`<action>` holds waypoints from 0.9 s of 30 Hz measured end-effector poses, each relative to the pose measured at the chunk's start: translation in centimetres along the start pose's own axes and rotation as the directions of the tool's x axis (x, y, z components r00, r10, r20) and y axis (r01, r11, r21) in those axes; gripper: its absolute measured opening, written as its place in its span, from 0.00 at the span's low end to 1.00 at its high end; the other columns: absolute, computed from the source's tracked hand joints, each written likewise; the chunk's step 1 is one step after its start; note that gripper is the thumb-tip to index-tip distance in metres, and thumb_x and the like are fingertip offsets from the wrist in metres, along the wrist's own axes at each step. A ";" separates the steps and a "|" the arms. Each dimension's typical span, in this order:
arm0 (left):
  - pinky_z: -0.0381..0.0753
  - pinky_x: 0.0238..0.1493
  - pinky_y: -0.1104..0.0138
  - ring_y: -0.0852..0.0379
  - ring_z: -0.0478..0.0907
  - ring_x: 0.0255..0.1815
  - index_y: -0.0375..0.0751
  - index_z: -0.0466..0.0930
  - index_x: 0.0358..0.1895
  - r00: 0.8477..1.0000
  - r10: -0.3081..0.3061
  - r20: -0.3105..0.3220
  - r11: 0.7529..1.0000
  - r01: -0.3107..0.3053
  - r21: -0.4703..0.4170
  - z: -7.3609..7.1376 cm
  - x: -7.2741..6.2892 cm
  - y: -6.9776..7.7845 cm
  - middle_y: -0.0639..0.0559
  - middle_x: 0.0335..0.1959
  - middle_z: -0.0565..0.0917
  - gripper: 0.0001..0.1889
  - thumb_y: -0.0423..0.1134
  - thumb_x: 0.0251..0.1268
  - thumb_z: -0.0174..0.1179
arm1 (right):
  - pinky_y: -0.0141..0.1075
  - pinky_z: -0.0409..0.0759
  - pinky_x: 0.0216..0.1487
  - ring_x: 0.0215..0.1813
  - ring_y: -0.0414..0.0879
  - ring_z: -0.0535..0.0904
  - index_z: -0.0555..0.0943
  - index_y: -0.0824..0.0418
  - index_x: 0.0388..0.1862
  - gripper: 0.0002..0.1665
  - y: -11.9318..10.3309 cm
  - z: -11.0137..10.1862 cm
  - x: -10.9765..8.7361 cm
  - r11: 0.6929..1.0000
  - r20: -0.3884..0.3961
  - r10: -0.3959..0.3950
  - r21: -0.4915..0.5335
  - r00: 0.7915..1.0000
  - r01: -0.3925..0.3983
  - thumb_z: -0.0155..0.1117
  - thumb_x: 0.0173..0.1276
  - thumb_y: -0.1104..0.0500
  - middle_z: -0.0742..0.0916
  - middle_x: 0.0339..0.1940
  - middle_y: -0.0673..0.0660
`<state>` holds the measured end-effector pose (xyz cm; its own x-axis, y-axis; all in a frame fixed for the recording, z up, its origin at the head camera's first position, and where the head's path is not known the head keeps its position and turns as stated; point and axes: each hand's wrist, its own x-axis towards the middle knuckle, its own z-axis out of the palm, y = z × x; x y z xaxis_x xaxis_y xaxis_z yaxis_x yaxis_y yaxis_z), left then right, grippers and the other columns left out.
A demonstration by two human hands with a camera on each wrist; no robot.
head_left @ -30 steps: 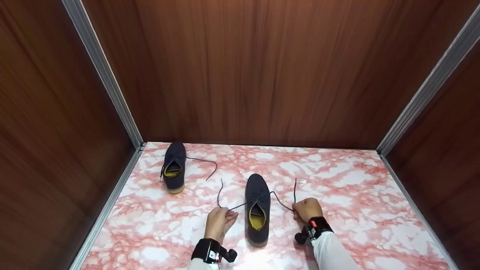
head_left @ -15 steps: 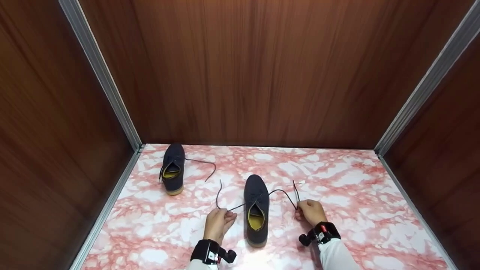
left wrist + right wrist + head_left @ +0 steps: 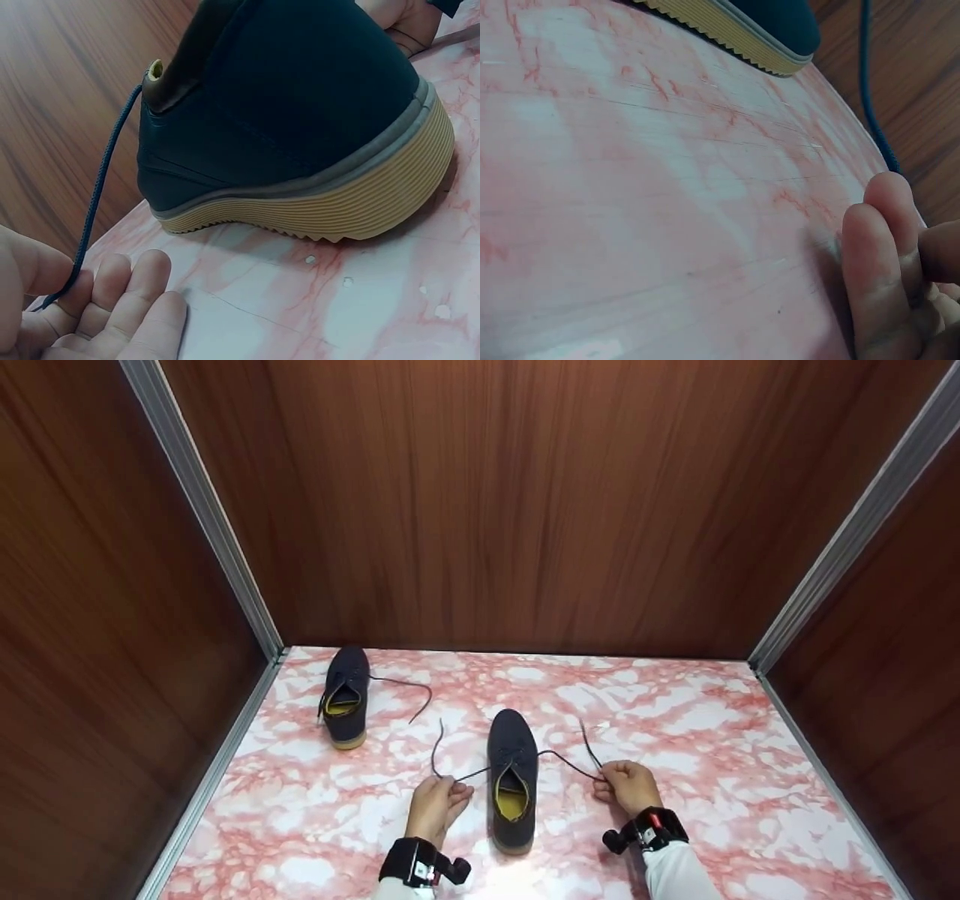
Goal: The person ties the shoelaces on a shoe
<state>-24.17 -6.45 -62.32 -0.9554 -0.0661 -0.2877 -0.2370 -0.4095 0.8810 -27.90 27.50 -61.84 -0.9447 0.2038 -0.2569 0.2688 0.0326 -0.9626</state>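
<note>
A dark navy shoe (image 3: pixel 513 735) with a yellow insole stands in the middle of the pink-and-white surface, toe pointing away. Left of it, my left hand (image 3: pixel 436 808) pinches one shoelace (image 3: pixel 96 196) between thumb and forefinger; the lace runs back to the shoe, and its loose end lies beyond the fingers. On the shoe's other side my right hand (image 3: pixel 630 787) pinches the second lace (image 3: pixel 568 763), whose free end points away. The right wrist view shows this lace (image 3: pixel 865 82) passing behind the fingertips, its grip partly hidden. Both hands are apart from the shoe.
Another navy shoe (image 3: pixel 349 720) stands at the back left, one lace (image 3: pixel 409 683) trailing to its right. Brown wood-grain panels (image 3: pixel 480 510) with grey metal edging (image 3: pixel 202 502) enclose the back and sides of the marbled surface (image 3: pixel 315 810).
My right hand has moved a little to the right and nearer me, keeping hold of its lace. That lace's arch has flattened. My left hand and the shoes have stayed put.
</note>
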 end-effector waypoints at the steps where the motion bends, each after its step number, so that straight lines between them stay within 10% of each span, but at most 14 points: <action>1: 0.85 0.63 0.54 0.53 0.88 0.43 0.28 0.71 0.45 1.000 -0.001 0.001 1.000 0.001 0.003 0.0 0.0 0.0 0.45 0.37 0.81 0.08 0.33 0.78 0.48 | 0.35 0.90 0.35 0.29 0.44 0.88 0.76 0.79 0.55 0.13 0.0 0.0 0.0 1.000 0.004 0.001 0.011 1.000 -0.001 0.56 0.79 0.69 0.89 0.27 0.59; 10: 0.87 0.60 0.58 0.54 0.88 0.43 0.29 0.72 0.44 1.000 -0.002 -0.007 1.000 0.002 0.006 0.1 -0.2 0.0 0.46 0.37 0.81 0.08 0.33 0.77 0.49 | 0.35 0.90 0.43 0.37 0.44 0.90 0.74 0.82 0.62 0.20 0.5 -0.4 0.3 0.993 0.076 0.001 0.119 0.997 -0.010 0.58 0.76 0.71 0.92 0.40 0.61; 27: 0.89 0.53 0.56 0.54 0.86 0.40 0.32 0.72 0.40 1.000 -0.003 0.003 0.994 0.002 0.112 0.7 -0.1 0.9 0.44 0.38 0.82 0.10 0.36 0.80 0.47 | 0.37 0.91 0.39 0.32 0.46 0.90 0.80 0.78 0.52 0.15 0.0 -0.2 0.0 0.996 0.000 0.036 0.083 0.999 -0.036 0.61 0.79 0.64 0.91 0.28 0.61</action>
<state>-24.45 -6.21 -61.24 -0.9553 -0.0619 -0.2890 -0.2575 -0.3056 0.9167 -27.89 27.72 -61.81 -0.9343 0.2051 -0.2915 0.2862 -0.0557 -0.9565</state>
